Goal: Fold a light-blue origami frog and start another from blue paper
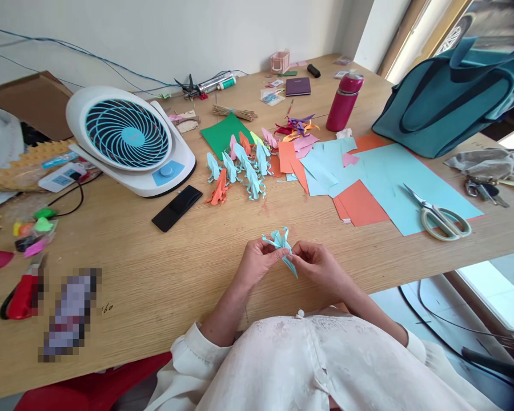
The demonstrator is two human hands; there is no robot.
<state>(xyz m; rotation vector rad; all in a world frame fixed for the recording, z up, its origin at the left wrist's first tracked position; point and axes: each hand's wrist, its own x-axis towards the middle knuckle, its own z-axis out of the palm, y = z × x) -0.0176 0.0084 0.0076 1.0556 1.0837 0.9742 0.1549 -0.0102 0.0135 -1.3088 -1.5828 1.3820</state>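
Observation:
A light blue folded paper figure (281, 240) with thin curled legs is held just above the near part of the table. My left hand (257, 261) pinches it from the left, thumb across its middle. From the right, my right hand (319, 264) grips it between thumb and forefinger, close to its pointed lower end. Parts of the figure are hidden behind the fingers. Beyond my hands stands a cluster of similar folded figures (253, 181), mostly light blue, with some orange, pink and yellow-green ones among them.
A white fan (131, 137) stands at left, with a black phone (177, 208) before it. On the right lie blue paper sheets (389, 177), orange paper (360, 205) and scissors (441, 220). Farther back are a magenta bottle (345, 103) and a teal bag (437, 103).

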